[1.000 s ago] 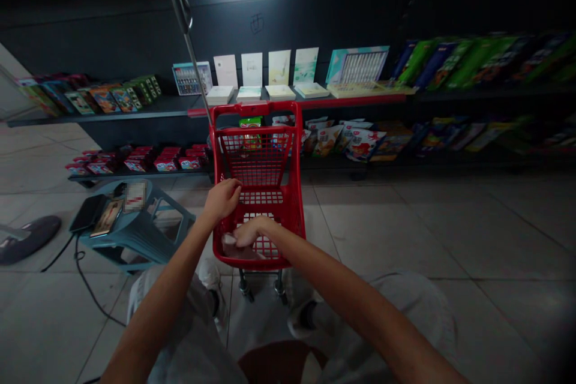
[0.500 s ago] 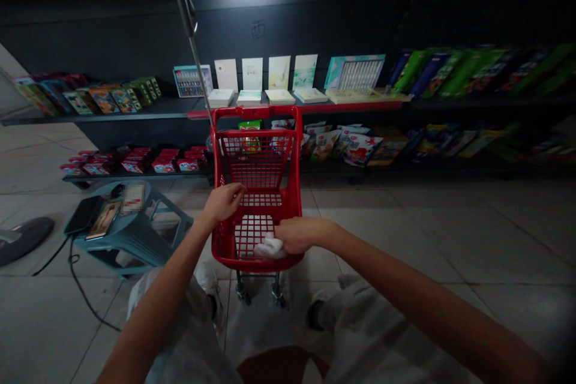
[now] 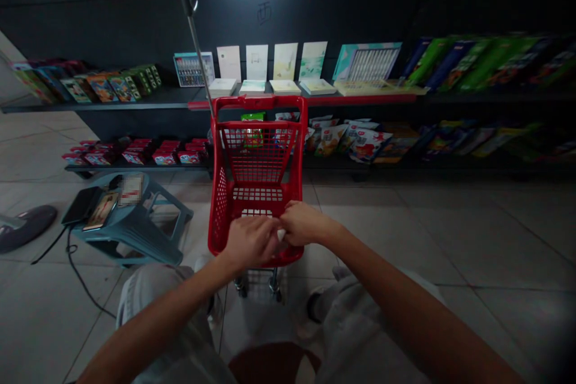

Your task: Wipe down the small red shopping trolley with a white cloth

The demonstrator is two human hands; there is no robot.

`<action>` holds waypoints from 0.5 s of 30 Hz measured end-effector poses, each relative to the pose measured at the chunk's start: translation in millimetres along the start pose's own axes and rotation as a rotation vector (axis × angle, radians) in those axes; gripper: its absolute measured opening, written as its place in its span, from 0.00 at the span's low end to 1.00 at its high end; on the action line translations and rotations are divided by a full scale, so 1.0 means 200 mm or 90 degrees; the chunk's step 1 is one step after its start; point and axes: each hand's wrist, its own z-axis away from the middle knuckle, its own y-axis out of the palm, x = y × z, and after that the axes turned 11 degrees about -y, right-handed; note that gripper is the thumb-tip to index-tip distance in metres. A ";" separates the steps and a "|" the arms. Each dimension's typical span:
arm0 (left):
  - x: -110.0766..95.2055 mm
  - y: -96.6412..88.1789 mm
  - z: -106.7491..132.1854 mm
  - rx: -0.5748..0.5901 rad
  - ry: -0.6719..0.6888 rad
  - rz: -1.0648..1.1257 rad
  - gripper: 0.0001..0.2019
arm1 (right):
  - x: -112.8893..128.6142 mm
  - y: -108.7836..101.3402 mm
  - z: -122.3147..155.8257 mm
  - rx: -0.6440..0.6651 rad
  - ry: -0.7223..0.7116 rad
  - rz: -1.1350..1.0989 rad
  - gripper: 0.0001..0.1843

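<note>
Hands meet over the near rim of a small red shopping cart. Right hand has its fingers clenched on a white cloth, of which only a sliver shows between the two fists. Left hand presses against it, fingers curled shut; whether they grip the cloth too is hidden. Beyond the fingers the cart's basket stretches toward a dark shelf of cards and packets. Well left of the fingers, a blue plastic stool stands on the tiled floor, carrying phones.
</note>
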 end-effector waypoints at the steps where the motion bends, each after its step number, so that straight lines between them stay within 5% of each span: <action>1: -0.07 0.03 0.04 0.024 0.045 -0.001 0.08 | 0.01 -0.01 0.00 0.013 0.014 0.003 0.16; 3: -0.15 0.07 0.11 0.082 0.073 -0.007 0.10 | 0.03 -0.02 0.00 0.049 0.036 0.000 0.19; 7: -0.20 0.12 0.19 0.137 -0.046 -0.075 0.09 | 0.09 0.01 -0.01 0.081 0.058 -0.008 0.20; 12: -0.18 0.15 0.24 0.146 0.131 -0.078 0.06 | 0.13 0.06 0.01 0.083 0.071 -0.015 0.23; 15: -0.15 0.14 0.24 0.148 0.165 -0.078 0.06 | 0.14 0.05 0.03 0.082 0.068 -0.031 0.24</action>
